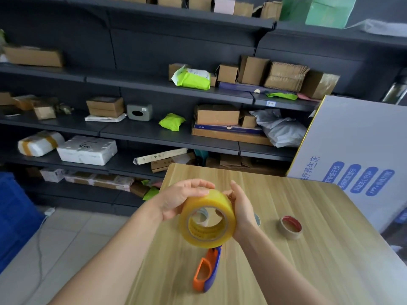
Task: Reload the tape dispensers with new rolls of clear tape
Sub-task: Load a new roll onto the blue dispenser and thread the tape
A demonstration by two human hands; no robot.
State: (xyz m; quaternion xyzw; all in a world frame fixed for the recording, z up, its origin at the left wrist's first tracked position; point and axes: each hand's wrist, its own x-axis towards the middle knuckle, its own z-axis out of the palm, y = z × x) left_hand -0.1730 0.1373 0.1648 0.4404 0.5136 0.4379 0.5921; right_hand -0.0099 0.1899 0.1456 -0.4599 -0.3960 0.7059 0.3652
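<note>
Both hands hold the large yellowish-clear roll of packing tape (212,201). The left hand (180,201) curls its fingers over the top and the right hand (241,209) clasps the right side. The roll is held above the pale wooden table (308,271), and the orange-and-blue plastic tape dispenser (207,269) lies just below the grip. If either hand loosens while turning it, the roll would likely drop onto the dispenser. A freed sticky end could also cling to fingers.

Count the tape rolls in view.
2: a big roll held between the left hand and right hand; a red-core roll on the table, to its right. Another may hide behind the right hand.
</note>
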